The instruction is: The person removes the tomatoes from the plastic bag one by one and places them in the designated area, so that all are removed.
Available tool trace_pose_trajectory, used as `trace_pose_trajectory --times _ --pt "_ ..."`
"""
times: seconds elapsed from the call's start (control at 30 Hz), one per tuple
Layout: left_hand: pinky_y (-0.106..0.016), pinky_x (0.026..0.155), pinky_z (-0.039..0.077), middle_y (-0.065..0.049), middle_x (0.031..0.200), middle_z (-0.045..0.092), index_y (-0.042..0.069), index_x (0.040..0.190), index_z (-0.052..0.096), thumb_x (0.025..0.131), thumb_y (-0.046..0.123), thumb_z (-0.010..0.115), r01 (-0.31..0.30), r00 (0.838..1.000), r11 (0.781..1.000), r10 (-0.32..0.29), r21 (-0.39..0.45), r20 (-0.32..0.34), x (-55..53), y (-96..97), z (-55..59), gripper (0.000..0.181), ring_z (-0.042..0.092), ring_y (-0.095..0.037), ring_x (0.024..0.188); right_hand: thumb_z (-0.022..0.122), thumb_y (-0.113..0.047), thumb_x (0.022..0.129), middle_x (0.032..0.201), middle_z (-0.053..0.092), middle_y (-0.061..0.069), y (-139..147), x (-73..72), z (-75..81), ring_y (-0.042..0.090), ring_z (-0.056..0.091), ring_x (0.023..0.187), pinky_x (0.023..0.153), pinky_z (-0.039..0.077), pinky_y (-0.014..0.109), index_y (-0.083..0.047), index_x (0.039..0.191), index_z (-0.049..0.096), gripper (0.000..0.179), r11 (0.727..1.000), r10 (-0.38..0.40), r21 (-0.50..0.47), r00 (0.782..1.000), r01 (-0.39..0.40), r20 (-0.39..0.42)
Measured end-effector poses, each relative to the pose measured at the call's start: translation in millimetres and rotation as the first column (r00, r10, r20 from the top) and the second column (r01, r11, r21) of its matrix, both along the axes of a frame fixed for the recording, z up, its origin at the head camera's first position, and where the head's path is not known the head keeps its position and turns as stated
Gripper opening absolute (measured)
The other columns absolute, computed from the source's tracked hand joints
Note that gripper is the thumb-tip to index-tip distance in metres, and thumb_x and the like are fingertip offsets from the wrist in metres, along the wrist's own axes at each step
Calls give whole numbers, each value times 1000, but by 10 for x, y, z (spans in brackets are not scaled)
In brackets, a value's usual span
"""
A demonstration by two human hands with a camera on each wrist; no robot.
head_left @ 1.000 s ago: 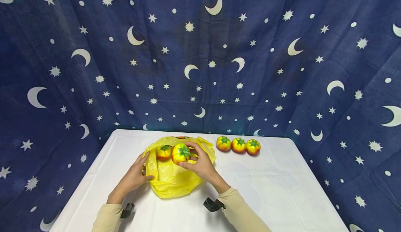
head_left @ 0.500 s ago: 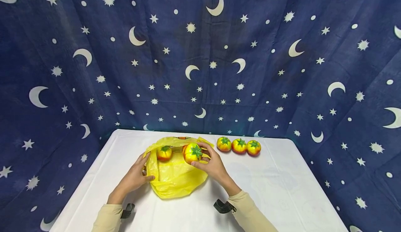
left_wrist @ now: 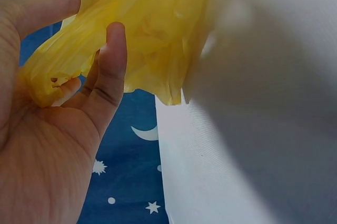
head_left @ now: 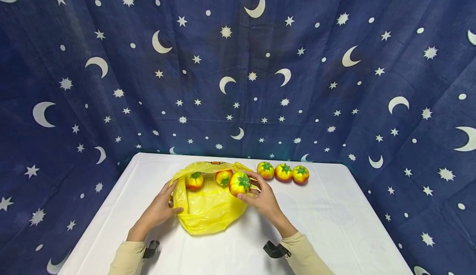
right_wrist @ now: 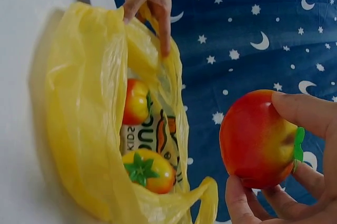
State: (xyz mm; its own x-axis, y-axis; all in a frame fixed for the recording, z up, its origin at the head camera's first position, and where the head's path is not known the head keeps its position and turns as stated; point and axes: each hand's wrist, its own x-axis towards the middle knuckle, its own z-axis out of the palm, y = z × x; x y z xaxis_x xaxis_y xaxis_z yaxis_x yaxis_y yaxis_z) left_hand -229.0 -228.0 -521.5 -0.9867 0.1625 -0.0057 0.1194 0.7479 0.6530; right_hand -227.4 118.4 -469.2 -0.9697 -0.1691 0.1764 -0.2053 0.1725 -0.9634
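Observation:
My right hand (head_left: 261,196) holds a red-and-yellow toy tomato (head_left: 239,184) with a green star-shaped leaf, over the right side of a yellow plastic bag (head_left: 212,221). The right wrist view shows this tomato (right_wrist: 258,140) pinched between thumb and fingers, apart from the bag. Through the bag's open mouth, two similar tomatoes show inside, one at left (head_left: 194,181) and one at right (head_left: 224,177). At the bag's left edge, my left hand (head_left: 160,207) grips the rim; in the left wrist view, gathered yellow plastic (left_wrist: 152,40) runs between its fingers.
Right of the bag, three more toy tomatoes (head_left: 284,172) stand in a row near the back edge of the white-covered table (head_left: 334,225). Behind the table hangs a dark blue curtain (head_left: 238,60) with moons and stars. Dark wrist straps (head_left: 274,250) sit below the sleeves.
My right hand has moved right with its tomato, from over the bag's middle to its right side. This uncovers the second tomato inside. The left hand keeps its place on the rim.

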Motion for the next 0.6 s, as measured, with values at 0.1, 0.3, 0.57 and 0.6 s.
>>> trace_pose_trajectory --times 0.1,0.3,0.57,0.6 --pt "-39 85 53 -17 163 15 8 157 18 79 22 81 -9 1000 1000 9 -3 16 8 4 4 101 56 -25 102 83 -6 76 140 51 13 66 -16 -20 35 52 125 94 54 32 -10 137 52 68 1000 -25 12 1000 25 8" --pt "-39 85 52 -18 162 16 7 157 18 80 20 81 -4 1000 1000 4 -4 11 -1 1 11 101 56 -25 102 81 0 75 140 51 16 186 -28 -1 36 51 124 96 53 37 -5 139 50 70 997 -71 36 997 70 20" --pt "-37 83 52 -19 162 16 7 157 18 79 20 81 2 1000 1000 -1 -6 18 -1 -7 7 101 56 -24 99 81 -2 77 137 52 20 284 99 216 35 51 123 96 52 34 0 137 50 68 991 -115 71 993 114 6" --pt "-37 83 52 -19 162 17 7 157 18 79 20 82 1 1000 1000 -1 -7 18 -3 -7 5 101 56 -24 99 81 -2 77 137 51 20 302 94 211 35 51 123 96 52 34 0 137 50 68 991 -119 69 993 118 11"
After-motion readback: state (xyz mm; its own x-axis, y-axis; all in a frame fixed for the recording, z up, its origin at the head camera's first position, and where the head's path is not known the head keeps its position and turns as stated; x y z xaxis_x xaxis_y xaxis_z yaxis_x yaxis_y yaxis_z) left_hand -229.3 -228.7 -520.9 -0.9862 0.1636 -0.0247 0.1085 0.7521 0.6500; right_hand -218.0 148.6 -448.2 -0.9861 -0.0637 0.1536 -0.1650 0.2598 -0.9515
